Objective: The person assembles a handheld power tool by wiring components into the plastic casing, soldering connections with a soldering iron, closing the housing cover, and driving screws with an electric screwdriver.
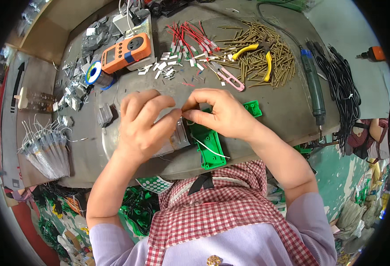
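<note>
Both hands meet over the front middle of the table. My left hand has its fingers curled, thumb and forefinger closed close to the other hand's fingertips. My right hand pinches with thumb and forefinger; whatever lies between them is too small to make out. Below the right hand lies an open green plastic case, partly hidden by that hand, with a white wire across it. A smaller green plastic piece sits just right of my right wrist. Clear plastic pieces show under my left hand.
An orange meter and a solder spool stand back left. Red wires, pink snippers, yellow-handled pliers and brass-coloured screws lie farther back. A green electric screwdriver rests right; bagged wires lie left.
</note>
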`<state>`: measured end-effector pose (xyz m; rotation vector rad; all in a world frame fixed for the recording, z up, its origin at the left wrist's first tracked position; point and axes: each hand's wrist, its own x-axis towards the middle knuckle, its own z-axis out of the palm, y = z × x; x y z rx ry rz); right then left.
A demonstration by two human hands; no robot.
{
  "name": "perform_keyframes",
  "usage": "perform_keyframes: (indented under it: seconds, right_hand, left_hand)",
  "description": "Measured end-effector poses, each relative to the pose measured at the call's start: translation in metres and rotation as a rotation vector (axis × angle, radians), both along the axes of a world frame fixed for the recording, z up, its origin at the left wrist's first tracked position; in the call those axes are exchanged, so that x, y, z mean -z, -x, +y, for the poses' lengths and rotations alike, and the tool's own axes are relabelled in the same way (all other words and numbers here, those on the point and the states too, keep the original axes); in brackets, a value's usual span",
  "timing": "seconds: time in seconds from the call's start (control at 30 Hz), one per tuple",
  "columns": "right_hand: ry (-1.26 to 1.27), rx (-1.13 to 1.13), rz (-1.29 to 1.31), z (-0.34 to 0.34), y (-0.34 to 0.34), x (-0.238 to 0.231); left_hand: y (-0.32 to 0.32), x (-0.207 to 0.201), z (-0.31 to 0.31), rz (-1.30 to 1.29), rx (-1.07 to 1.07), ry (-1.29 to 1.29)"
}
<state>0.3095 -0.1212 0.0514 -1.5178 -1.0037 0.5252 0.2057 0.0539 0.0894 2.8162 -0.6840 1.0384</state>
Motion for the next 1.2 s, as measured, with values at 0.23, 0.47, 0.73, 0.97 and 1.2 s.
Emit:
perform_keyframes:
  seconds: [0.23,0.47,0.73,0.97,1.2]
  right_hand:
    - [-0.068,0.283,-0.976,0.005,0.02,0.001]
    - [-0.072,0.068,-0.071,0.003,0.007,-0.003]
    - [-0.02,0.169,-0.3,0.002,0.013,0.002]
    - [-0.044,0.145,-0.392,0.003,0.017,0.0]
    - [-0.027,0.104,-0.123,0.002,0.014,0.002]
  left_hand:
    - [-0.003,0.009,0.0,0.885,-0.149,1.242]
    - [0.007,-0.005,-0.001,0.3,-0.173,0.283]
    - [0.017,0.012,0.008,0.931,-0.122,1.408]
    - [0.018,-0.004,-0.009,0.534,-0.241,0.707]
    - [0.018,0.004,-0.003,0.165,-0.262,0.262]
